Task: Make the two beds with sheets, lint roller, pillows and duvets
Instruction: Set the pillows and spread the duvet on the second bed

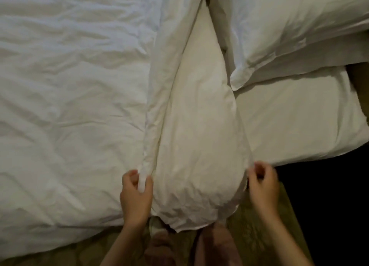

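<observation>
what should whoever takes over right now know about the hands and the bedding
Left hand pinches the left edge of the duvet fold.
Right hand, blurred, is at the fold's right edge; grip unclear.
Duvet lies spread flat, its top turned back.
Pillows are stacked at the head.
Left: straighten the fold; the rest of the job is out of view.

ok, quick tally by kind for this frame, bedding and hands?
Pillows: 2 (upper pillow, lower pillow)
Duvet: 1 (duvet, folded-back part gripped at both edges)
Hands: 2 (left hand, right hand)
Total: 5
</observation>
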`<state>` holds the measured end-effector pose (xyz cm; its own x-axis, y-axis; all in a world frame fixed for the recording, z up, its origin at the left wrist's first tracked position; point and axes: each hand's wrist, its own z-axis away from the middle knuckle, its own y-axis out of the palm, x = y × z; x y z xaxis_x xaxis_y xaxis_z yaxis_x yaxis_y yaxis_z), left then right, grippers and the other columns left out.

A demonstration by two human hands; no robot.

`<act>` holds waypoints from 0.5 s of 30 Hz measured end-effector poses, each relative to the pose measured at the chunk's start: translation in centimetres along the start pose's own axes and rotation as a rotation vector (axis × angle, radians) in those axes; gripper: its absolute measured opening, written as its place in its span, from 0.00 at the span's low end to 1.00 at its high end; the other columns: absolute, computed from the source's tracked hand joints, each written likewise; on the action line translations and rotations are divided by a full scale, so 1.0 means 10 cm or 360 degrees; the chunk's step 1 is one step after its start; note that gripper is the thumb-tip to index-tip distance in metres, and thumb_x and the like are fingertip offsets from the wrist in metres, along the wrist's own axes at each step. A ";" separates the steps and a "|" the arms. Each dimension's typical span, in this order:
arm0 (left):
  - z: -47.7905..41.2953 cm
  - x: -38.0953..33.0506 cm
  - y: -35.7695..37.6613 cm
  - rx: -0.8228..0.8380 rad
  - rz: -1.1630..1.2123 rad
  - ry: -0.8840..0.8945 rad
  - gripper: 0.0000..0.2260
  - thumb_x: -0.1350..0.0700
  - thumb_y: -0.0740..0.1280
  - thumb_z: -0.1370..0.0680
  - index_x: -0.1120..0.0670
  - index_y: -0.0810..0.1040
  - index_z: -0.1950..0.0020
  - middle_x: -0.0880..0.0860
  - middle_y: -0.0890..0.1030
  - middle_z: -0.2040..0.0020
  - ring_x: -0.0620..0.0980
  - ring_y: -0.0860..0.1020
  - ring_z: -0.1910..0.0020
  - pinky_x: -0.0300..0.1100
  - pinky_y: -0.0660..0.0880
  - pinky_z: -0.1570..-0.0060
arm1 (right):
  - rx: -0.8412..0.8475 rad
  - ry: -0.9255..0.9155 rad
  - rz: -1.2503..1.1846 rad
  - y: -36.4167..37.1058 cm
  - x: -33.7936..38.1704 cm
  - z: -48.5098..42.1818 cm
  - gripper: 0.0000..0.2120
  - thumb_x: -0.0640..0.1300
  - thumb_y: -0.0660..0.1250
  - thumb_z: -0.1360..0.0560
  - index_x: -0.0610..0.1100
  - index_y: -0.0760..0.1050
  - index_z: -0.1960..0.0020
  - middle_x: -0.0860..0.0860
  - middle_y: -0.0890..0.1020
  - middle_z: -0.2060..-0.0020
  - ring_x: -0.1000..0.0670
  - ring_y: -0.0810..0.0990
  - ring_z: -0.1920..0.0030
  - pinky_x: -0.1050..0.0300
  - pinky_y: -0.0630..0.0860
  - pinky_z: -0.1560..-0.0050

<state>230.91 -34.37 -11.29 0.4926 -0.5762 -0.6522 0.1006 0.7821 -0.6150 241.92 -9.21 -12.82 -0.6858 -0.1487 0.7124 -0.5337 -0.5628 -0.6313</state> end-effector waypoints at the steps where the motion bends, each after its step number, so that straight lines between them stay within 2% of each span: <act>1: -0.05 -0.11 0.01 -0.0041 0.0012 0.0129 0.19 0.56 0.68 0.24 0.53 0.67 0.36 0.47 0.73 0.47 0.48 0.73 0.51 0.42 0.69 0.51 | 0.0084 0.0051 -0.0070 0.01 0.20 -0.23 0.16 0.44 0.67 0.24 0.40 0.72 0.39 0.44 0.76 0.43 0.44 0.75 0.43 0.49 0.72 0.42; 3: -0.21 -0.31 0.12 -0.0054 -0.0130 0.0383 0.21 0.55 0.67 0.24 0.52 0.64 0.34 0.46 0.72 0.45 0.48 0.73 0.52 0.44 0.71 0.51 | 0.0460 0.0390 -0.0380 0.13 0.56 -0.56 0.24 0.55 0.63 0.23 0.43 0.69 0.32 0.48 0.75 0.40 0.46 0.74 0.41 0.52 0.71 0.39; 4: -0.31 -0.38 0.20 -0.0038 -0.0274 0.0458 0.18 0.56 0.65 0.23 0.54 0.64 0.35 0.48 0.73 0.45 0.51 0.74 0.52 0.45 0.72 0.52 | 0.0630 0.0557 -0.0489 0.18 0.64 -0.62 0.27 0.60 0.61 0.24 0.43 0.70 0.32 0.47 0.77 0.41 0.45 0.75 0.42 0.52 0.71 0.39; 6: -0.48 -0.52 0.25 -0.0019 -0.0456 0.0471 0.09 0.58 0.59 0.20 0.58 0.68 0.42 0.58 0.78 0.49 0.59 0.77 0.53 0.49 0.73 0.55 | 0.0820 0.0622 -0.0486 0.14 0.80 -0.60 0.30 0.63 0.61 0.25 0.40 0.73 0.36 0.44 0.80 0.47 0.43 0.78 0.48 0.52 0.73 0.43; 8: -0.65 -0.65 0.08 -0.0158 -0.0286 0.0429 0.07 0.59 0.56 0.19 0.61 0.72 0.46 0.62 0.78 0.52 0.61 0.77 0.52 0.48 0.71 0.55 | 0.0596 0.0525 -0.0533 0.07 0.87 -0.64 0.24 0.58 0.63 0.24 0.38 0.75 0.41 0.45 0.81 0.55 0.45 0.79 0.56 0.55 0.73 0.50; 9: -0.70 -0.69 -0.08 -0.0242 -0.0095 0.0409 0.08 0.59 0.57 0.19 0.61 0.74 0.47 0.60 0.78 0.52 0.58 0.76 0.52 0.46 0.69 0.55 | 0.0418 0.0447 -0.0576 -0.01 0.89 -0.60 0.20 0.56 0.64 0.24 0.40 0.76 0.44 0.47 0.81 0.58 0.47 0.79 0.58 0.55 0.72 0.52; 11: -0.75 -0.73 -0.39 -0.0333 0.0148 0.0389 0.10 0.57 0.57 0.18 0.59 0.75 0.52 0.55 0.77 0.56 0.54 0.74 0.56 0.44 0.66 0.56 | 0.0251 0.0301 -0.0711 -0.23 0.95 -0.55 0.15 0.54 0.65 0.24 0.43 0.77 0.48 0.49 0.80 0.59 0.49 0.78 0.58 0.56 0.71 0.52; 13: -0.85 -0.63 -0.38 -0.0218 0.0066 0.0314 0.13 0.54 0.56 0.18 0.60 0.74 0.56 0.57 0.77 0.58 0.56 0.74 0.57 0.45 0.66 0.58 | 0.0269 0.0290 -0.0713 -0.23 0.95 -0.68 0.13 0.54 0.64 0.24 0.45 0.76 0.48 0.49 0.80 0.58 0.48 0.78 0.57 0.56 0.71 0.51; 15: -0.93 -0.44 -0.14 -0.0048 -0.0155 0.0074 0.14 0.55 0.55 0.18 0.62 0.76 0.52 0.62 0.79 0.50 0.60 0.76 0.50 0.47 0.69 0.54 | 0.0359 0.0425 -0.0369 -0.08 0.81 -0.76 0.18 0.56 0.64 0.24 0.43 0.76 0.45 0.44 0.80 0.50 0.43 0.78 0.51 0.53 0.73 0.47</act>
<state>220.62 -35.17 -11.69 0.4412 -0.6600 -0.6081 0.1196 0.7148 -0.6891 233.00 -3.82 -8.88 -0.6805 0.2022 0.7043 -0.5876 -0.7248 -0.3596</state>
